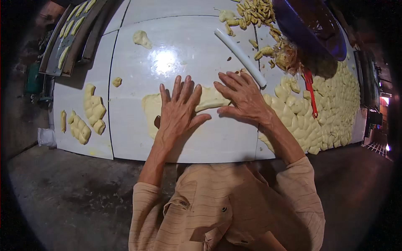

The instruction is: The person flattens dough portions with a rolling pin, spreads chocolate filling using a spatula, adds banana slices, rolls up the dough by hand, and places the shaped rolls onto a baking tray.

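Observation:
My left hand (178, 108) lies with spread fingers over a thin pale dough sheet (150, 106), just left of a rolled strip of dough (209, 104). A dark brown blob (157, 122) on the sheet shows beside that hand. My right hand (245, 96), fingers also stretched out, rests palm down at the strip's right end. Part of the sheet and strip is hidden under both hands. Just beyond the right hand, a white tube (238, 54) lies slanted on the white work surface (142, 67).
Cut dough pieces sit at left (94, 108) and cover the right side (326, 121), beside a red tool (311, 94). A blue basin (335, 46), bagged items (287, 54) and finger-shaped pieces (253, 10) are back right. A metal tray (56, 54) holding pale strips stands back left.

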A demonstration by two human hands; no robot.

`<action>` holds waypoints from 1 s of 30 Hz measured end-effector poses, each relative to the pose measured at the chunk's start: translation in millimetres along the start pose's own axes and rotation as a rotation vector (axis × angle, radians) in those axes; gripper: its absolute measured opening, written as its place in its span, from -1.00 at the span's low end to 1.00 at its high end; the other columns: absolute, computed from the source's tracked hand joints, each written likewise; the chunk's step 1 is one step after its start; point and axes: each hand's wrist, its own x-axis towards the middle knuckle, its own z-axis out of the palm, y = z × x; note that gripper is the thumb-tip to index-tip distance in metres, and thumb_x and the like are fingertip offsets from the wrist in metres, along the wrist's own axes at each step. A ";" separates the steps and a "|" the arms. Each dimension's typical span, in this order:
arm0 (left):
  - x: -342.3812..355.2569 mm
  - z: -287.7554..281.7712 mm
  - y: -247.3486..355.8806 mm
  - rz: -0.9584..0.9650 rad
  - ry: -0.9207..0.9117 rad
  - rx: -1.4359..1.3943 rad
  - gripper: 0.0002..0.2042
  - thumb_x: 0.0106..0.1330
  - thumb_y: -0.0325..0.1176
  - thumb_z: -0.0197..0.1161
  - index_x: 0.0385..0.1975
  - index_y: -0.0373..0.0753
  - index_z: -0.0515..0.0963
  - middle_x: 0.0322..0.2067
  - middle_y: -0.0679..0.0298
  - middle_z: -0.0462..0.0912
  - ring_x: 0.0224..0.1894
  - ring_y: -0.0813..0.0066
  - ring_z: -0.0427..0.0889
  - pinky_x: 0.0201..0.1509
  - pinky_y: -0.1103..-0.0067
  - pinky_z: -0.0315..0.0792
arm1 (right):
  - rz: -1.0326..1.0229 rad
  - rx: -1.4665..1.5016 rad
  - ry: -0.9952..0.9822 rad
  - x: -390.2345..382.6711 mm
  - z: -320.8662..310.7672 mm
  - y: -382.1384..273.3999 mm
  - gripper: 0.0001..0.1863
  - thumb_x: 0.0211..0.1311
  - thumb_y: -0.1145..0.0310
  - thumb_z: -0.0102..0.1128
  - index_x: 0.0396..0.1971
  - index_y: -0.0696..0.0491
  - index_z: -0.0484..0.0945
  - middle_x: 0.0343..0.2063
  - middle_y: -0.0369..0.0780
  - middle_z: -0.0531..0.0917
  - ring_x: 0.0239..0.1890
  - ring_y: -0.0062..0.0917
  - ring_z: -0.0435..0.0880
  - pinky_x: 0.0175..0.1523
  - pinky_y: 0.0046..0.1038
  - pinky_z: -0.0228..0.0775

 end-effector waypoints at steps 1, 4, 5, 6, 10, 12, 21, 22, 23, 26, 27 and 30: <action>1.7 1.3 0.0 0.004 0.002 -0.002 -0.09 0.20 0.41 0.15 0.47 -0.06 0.26 0.50 -0.05 0.12 0.57 -0.17 -0.06 0.48 -0.31 -0.27 | -0.030 0.036 0.000 -1.6 1.4 -0.2 -0.21 0.19 -0.26 0.20 0.34 -0.11 0.46 0.37 -0.10 0.41 0.43 -0.16 0.29 0.50 0.04 -0.02; 0.7 8.3 -0.8 0.036 0.109 -0.017 -0.15 0.20 0.42 0.16 0.39 -0.04 0.38 0.47 -0.02 0.18 0.56 -0.14 -0.02 0.44 -0.35 -0.20 | -0.068 0.014 0.046 3.0 8.8 -7.1 -0.23 0.16 -0.24 0.24 0.34 -0.20 0.46 0.38 -0.07 0.40 0.42 -0.10 0.31 0.48 0.09 -0.01; 3.6 1.4 3.4 0.012 0.080 -0.016 -0.14 0.17 0.37 0.23 0.39 -0.06 0.37 0.47 -0.03 0.17 0.56 -0.15 -0.03 0.46 -0.32 -0.22 | -0.045 0.002 0.060 6.9 7.0 -7.5 -0.24 0.15 -0.23 0.25 0.33 -0.18 0.47 0.37 -0.05 0.41 0.41 -0.10 0.32 0.48 0.08 0.00; 5.8 -5.9 7.4 -0.013 0.053 -0.015 -0.14 0.14 0.32 0.30 0.39 -0.08 0.36 0.48 -0.04 0.17 0.56 -0.16 -0.04 0.48 -0.29 -0.24 | -0.023 -0.011 0.074 9.5 3.0 -8.4 -0.24 0.15 -0.21 0.26 0.32 -0.15 0.48 0.36 -0.04 0.42 0.40 -0.10 0.33 0.48 0.07 0.01; -3.1 -4.8 -4.8 0.045 0.077 -0.055 -0.26 0.13 0.17 0.41 0.32 0.03 0.45 0.46 0.04 0.22 0.55 -0.07 0.01 0.51 -0.25 -0.22 | -0.031 0.051 0.068 7.1 -2.8 -1.7 -0.28 0.12 -0.13 0.33 0.25 -0.07 0.53 0.30 0.00 0.46 0.36 -0.10 0.38 0.43 0.01 0.11; -9.4 -9.3 -5.3 0.158 0.163 -0.118 -0.45 0.11 -0.05 0.51 0.16 0.12 0.59 0.38 0.13 0.36 0.52 0.02 0.13 0.53 -0.20 -0.14 | -0.076 0.246 0.099 -9.1 -5.8 -3.0 -0.32 0.11 -0.08 0.42 0.17 -0.02 0.56 0.24 -0.04 0.51 0.24 -0.11 0.49 0.34 -0.08 0.26; -12.2 -3.9 -2.9 0.045 0.394 -0.175 -0.74 0.24 -0.19 0.45 -0.09 0.01 0.71 0.10 0.21 0.60 0.32 0.11 0.44 0.43 -0.06 0.18 | -0.034 0.239 0.281 -13.1 13.4 -2.0 -0.71 0.19 0.28 0.40 -0.11 0.04 0.67 -0.16 -0.21 0.65 -0.10 -0.32 0.62 0.03 -0.25 0.41; -10.1 -3.6 -0.8 0.046 0.392 -0.177 -0.74 0.24 -0.19 0.45 -0.09 0.01 0.71 0.10 0.21 0.60 0.32 0.11 0.44 0.43 -0.06 0.18 | -0.031 0.240 0.280 -14.0 15.1 -1.0 -0.71 0.19 0.28 0.40 -0.11 0.04 0.67 -0.16 -0.21 0.65 -0.10 -0.32 0.62 0.03 -0.25 0.41; -8.5 -5.2 3.0 0.054 0.340 -0.142 -0.74 0.24 -0.19 0.44 -0.08 0.00 0.71 0.11 0.19 0.60 0.32 0.10 0.44 0.42 -0.07 0.20 | -0.078 0.179 0.275 -13.2 16.2 -0.9 -0.71 0.20 0.29 0.40 -0.10 0.04 0.67 -0.15 -0.21 0.65 -0.10 -0.30 0.62 0.03 -0.25 0.42; -6.2 -3.6 6.4 0.011 0.303 -0.116 -0.71 0.26 -0.21 0.43 -0.02 0.00 0.69 0.12 0.18 0.60 0.30 0.10 0.47 0.40 -0.07 0.22 | -0.105 0.062 0.315 -4.9 20.0 1.4 -0.72 0.21 0.29 0.39 -0.10 0.04 0.67 -0.12 -0.20 0.67 -0.11 -0.29 0.63 0.02 -0.24 0.43; -5.5 -3.1 6.2 -0.023 0.357 -0.111 -0.71 0.27 -0.22 0.42 -0.01 0.01 0.68 0.12 0.18 0.60 0.29 0.11 0.48 0.40 -0.06 0.22 | -0.065 0.085 0.310 -3.0 20.3 2.4 -0.72 0.21 0.28 0.39 -0.10 0.03 0.68 -0.11 -0.21 0.67 -0.12 -0.30 0.64 0.01 -0.24 0.43; -10.5 0.0 2.6 0.010 0.430 -0.160 -0.73 0.27 -0.27 0.40 -0.03 0.00 0.69 0.11 0.19 0.61 0.25 0.13 0.52 0.40 -0.02 0.26 | -0.033 0.154 0.331 -6.9 15.5 -1.2 -0.71 0.22 0.26 0.39 -0.09 0.02 0.68 -0.11 -0.22 0.68 -0.10 -0.31 0.64 0.01 -0.25 0.43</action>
